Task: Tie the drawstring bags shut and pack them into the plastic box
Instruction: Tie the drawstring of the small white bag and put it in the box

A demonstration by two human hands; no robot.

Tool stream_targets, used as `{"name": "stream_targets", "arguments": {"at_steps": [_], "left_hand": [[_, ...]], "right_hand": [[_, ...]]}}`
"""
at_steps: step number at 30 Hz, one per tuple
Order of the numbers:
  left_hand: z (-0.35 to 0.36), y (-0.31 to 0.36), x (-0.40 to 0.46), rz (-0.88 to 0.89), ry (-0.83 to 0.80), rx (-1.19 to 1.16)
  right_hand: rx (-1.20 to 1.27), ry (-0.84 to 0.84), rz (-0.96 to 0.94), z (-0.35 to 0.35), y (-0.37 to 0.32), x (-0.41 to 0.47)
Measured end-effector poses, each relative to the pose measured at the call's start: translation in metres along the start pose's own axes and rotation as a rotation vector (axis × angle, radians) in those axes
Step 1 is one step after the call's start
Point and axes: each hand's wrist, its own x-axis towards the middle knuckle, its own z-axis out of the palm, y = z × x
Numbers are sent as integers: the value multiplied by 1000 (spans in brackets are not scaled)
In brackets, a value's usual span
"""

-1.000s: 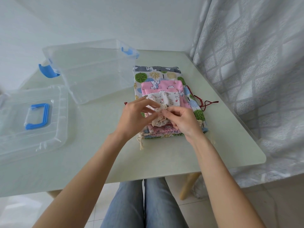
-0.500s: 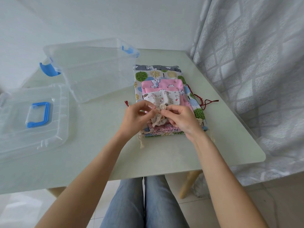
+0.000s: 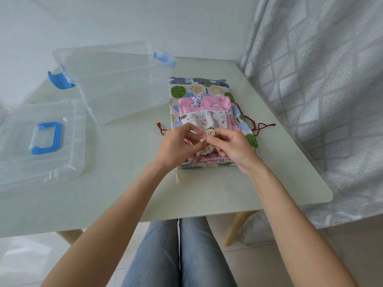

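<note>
- Pale green tabletop (image 3: 124, 183) with a smooth, faintly glossy face and rounded corners stands against a white wall; a grey curtain (image 3: 321, 79) with a woven lattice pattern hangs along its right edge.
- Stack of drawstring bags (image 3: 199, 90) lies flat at centre-right, largest at the bottom: grey-topped tree print, then pink cartoon cloth, then a small cream animal-print bag (image 3: 207, 121) on top.
- Left hand (image 3: 176, 146) pinches the twisted cream cord (image 3: 210, 134) at its free end, fingers curled.
- Right hand (image 3: 232, 148) pinches the same cord beside a small loop, just above the cream bag's gathered mouth.
- Both hands cover the near, puckered ends of the stack.
- Dark red cords (image 3: 261, 127) trail from the stack's right side and poke out at the left.
- Clear plastic box (image 3: 116, 83), rectangular with blue latches, sits open just left of the bags.
- Its transparent ribbed lid (image 3: 41, 162), with a blue handle, lies flat at far left, well apart from the stack.
- Denim-clad legs (image 3: 180, 255) show below the table edge.
</note>
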Motion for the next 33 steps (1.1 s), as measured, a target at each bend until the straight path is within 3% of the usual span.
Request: {"name": "stream_targets", "arguments": {"at_steps": [12, 17, 23, 27, 30, 33], "left_hand": [[3, -3, 5, 95, -185, -173], [-1, -1, 7, 68, -265, -288], [-1, -5, 9, -41, -281, -371], [1, -7, 10, -34, -198, -314], [0, -2, 7, -17, -137, -376], [-2, -2, 6, -28, -143, -371]], "right_hand": [[-61, -273, 51, -24, -7, 12], [-182, -280, -100, -26, -11, 16], [-624, -62, -479, -22, -9, 15], [-937, 108, -650, -14, -3, 12], [-953, 232, -765, -10, 0, 10], [-906, 243, -873, -11, 7, 9]]}}
